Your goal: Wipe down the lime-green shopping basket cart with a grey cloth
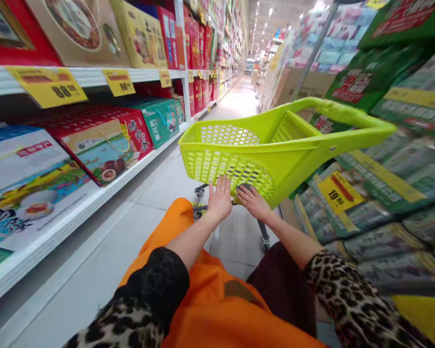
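Observation:
A lime-green shopping cart [300,154] stands sideways in front of me, with perforated walls and a grey metal frame on casters. My left hand [220,198] is held out flat by the lower side of its basket, fingers stretched and nothing in them. Just to the right, my right hand [254,202] is also spread out, palm down, its fingertips beside a dark rounded part under the basket. Whether either hand touches the cart is hard to tell. The part of the basket's inside that I see holds no goods.
White shelves [130,75] with boxed gift packs [108,145] and yellow price tags [47,86] line the left. Stacked canned drinks in packs [395,174] crowd the right, behind the cart. The tiled aisle floor [239,99] runs ahead between them.

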`<state>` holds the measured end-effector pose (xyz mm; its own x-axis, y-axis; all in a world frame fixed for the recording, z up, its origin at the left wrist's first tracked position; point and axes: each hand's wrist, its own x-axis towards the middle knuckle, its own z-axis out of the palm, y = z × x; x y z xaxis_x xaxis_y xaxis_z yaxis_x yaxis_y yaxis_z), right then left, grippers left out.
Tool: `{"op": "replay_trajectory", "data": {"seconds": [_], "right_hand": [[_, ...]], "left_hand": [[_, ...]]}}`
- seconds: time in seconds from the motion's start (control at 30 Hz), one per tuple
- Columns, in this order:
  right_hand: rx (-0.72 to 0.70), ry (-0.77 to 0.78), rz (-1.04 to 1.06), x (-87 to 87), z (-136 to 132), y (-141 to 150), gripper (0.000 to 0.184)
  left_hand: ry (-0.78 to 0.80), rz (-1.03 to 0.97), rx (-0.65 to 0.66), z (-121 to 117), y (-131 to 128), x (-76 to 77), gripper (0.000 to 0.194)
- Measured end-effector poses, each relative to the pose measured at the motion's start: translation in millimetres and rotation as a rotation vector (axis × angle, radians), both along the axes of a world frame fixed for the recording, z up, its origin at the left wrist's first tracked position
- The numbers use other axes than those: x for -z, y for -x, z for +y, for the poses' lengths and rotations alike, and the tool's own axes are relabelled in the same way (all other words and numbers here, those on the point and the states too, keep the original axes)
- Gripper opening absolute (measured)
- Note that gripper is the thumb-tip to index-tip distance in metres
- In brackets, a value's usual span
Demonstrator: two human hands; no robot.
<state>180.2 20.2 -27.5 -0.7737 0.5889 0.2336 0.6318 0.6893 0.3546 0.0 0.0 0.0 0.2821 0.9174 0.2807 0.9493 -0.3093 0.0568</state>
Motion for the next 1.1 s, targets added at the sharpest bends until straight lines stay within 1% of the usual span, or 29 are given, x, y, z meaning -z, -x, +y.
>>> {"op": "replay_trajectory", "data": {"seconds": [0.1,0.17,0.27,0.33,0.37,0.4,0.43,0.47,0.6,0.67,0.7,0.73,0.8,0.87,0.93,0.97,1.0,1.03,1.1], "right_hand": [[-0.052,-0.022,0.050,-13.2,1.6,0.2,0.039],[-0.059,-0.093,0.134,-32.1,6.7,5.1,0.043],[-0.029,-0.237,0.273,-67.1,20.1,19.2,0.047],[-0.023,-0.286,0.298,-81.2,29.3,29.8,0.046],[-0.030,-0.289,0.289,-82.8,33.0,34.6,0.045],[-0.043,-0.279,0.271,-80.3,35.8,38.8,0.045],[-0.060,-0.259,0.245,-74.2,37.4,42.3,0.044],[-0.080,-0.230,0.214,-65.1,38.0,45.2,0.044],[-0.135,-0.106,0.096,-19.5,31.6,51.5,0.039],[-0.125,-0.072,0.075,-5.7,26.8,53.7,0.036],[-0.124,-0.068,0.076,-3.8,25.0,55.5,0.035],[-0.134,-0.074,0.081,-5.7,24.0,57.9,0.035],[-0.169,-0.118,0.115,-20.0,24.6,65.4,0.036],[-0.169,-0.195,0.187,-43.3,29.2,75.5,0.040],[-0.115,-0.275,0.273,-66.2,36.6,85.8,0.043],[-0.085,-0.302,0.303,-74.6,40.7,90.3,0.043],[-0.068,-0.314,0.315,-79.7,44.5,94.1,0.043],[-0.065,-0.312,0.308,-81.2,47.8,97.0,0.043],[-0.085,-0.276,0.259,-73.8,51.7,100.7,0.043]], "left_hand": [[0.005,-0.003,-0.036,3.5,4.1,-0.1,0.069],[0.001,-0.009,-0.060,6.3,6.8,-0.5,0.070],[-0.008,-0.024,-0.086,10.1,10.5,-1.4,0.071],[-0.009,-0.032,-0.093,11.5,13.3,-1.9,0.071],[-0.010,-0.034,-0.096,11.7,15.1,-2.1,0.072],[-0.011,-0.034,-0.098,11.6,17.2,-2.3,0.072],[-0.010,-0.033,-0.101,11.3,19.6,-2.4,0.072],[-0.010,-0.030,-0.104,10.7,22.4,-2.5,0.073],[-0.020,-0.025,-0.118,7.9,35.9,-2.3,0.073],[-0.025,-0.023,-0.132,6.7,42.4,-2.5,0.073],[-0.022,-0.022,-0.139,6.5,45.2,-2.9,0.073],[-0.017,-0.023,-0.147,6.5,47.7,-3.5,0.073],[-0.008,-0.029,-0.163,7.6,51.5,-5.7,0.073],[-0.009,-0.042,-0.183,10.3,54.4,-8.8,0.072],[-0.013,-0.059,-0.204,13.8,57.0,-12.3,0.072],[-0.015,-0.069,-0.212,15.6,58.5,-14.0,0.073],[-0.015,-0.079,-0.218,17.1,60.1,-15.3,0.073],[-0.015,-0.088,-0.221,18.4,61.9,-16.1,0.073],[-0.018,-0.097,-0.225,19.8,66.2,-15.9,0.073]]}}
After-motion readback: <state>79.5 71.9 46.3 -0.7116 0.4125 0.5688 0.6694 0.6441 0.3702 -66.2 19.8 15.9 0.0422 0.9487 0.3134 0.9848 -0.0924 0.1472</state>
